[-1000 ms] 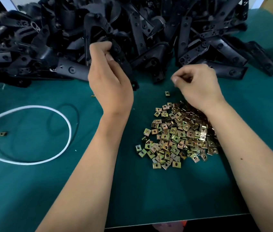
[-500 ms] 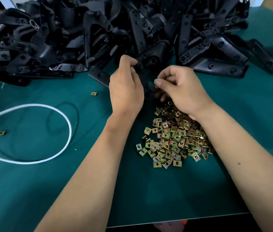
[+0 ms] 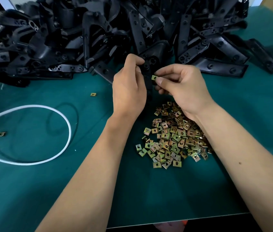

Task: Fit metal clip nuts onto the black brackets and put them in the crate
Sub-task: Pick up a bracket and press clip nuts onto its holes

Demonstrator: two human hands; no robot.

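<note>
Left hand (image 3: 129,91) grips a black bracket (image 3: 148,81), its long axis running away from the viewer. Right hand (image 3: 182,87) pinches a clip nut (image 3: 154,77) against the bracket's right edge.

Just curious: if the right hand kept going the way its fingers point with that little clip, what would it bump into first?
The right hand pinches a clip nut and points left, so it would probably first meet the bracket held by the left hand. Depth is hard to judge.

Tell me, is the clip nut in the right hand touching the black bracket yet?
Touching. In the head view, the clip nut, pinched by the right hand, meets the edge of the bracket held by the left hand.
</note>
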